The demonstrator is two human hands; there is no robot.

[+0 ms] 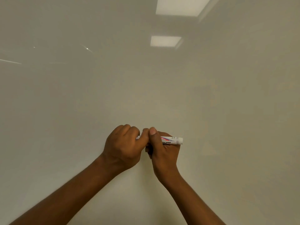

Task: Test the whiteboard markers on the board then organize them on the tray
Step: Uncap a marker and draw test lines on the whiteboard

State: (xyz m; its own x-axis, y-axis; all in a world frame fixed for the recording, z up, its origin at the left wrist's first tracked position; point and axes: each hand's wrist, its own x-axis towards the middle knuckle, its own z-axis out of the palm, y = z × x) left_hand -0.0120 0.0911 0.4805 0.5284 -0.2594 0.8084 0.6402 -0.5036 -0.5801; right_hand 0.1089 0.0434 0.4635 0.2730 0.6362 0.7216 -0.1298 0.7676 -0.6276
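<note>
Being held level before the whiteboard (81,103), the marker (170,140) is being clamped by the touching left hand (123,145) and right hand (162,151), both curled round it; light, stiff and slick, it is likely best gripped mid-barrel.

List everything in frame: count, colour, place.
whiteboard: 1, off-white, fills the whole view behind the hands; no ink marks visible
light reflections: 2, bright white rectangles, upper right of the board
marker: 1, white barrel with printed label and white right end, lying horizontal at lower centre, held by both hands; its left end is hidden, so cap state cannot be told
tray: none in view
left hand: 1, lower centre, fingers curled round the marker's left end
right hand: 1, just right of the left hand, grips the barrel with the thumb on top
</note>
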